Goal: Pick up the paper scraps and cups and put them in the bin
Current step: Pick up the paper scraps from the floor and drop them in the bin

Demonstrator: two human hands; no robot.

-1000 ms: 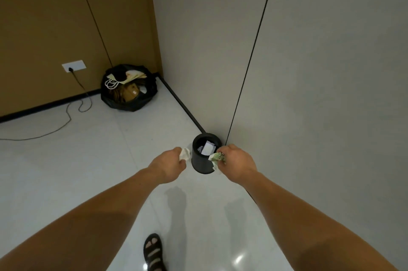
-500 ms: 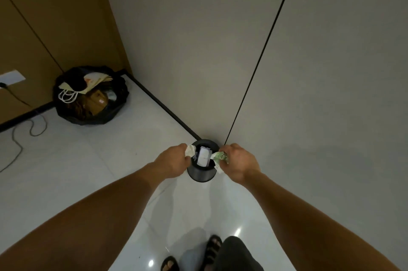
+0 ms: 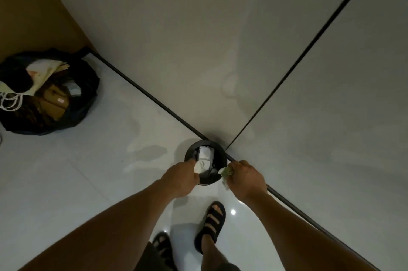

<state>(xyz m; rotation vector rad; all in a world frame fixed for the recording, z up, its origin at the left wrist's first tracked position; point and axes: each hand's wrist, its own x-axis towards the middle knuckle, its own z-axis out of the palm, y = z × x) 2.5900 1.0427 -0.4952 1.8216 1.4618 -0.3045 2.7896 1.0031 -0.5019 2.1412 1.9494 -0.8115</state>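
- I see my left hand (image 3: 181,179) curled round a white paper scrap (image 3: 198,165), held over the near left rim of the bin (image 3: 208,142)
- My right hand (image 3: 247,179) pinches a greenish paper scrap (image 3: 226,172) at the bin's near right rim
- The bin stands on the floor (image 3: 88,171) against the wall, with white paper inside
- An open black bag (image 3: 88,85) sits well apart, far left

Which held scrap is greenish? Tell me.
The greenish scrap is the one in the right hand; the left hand holds the white scrap.
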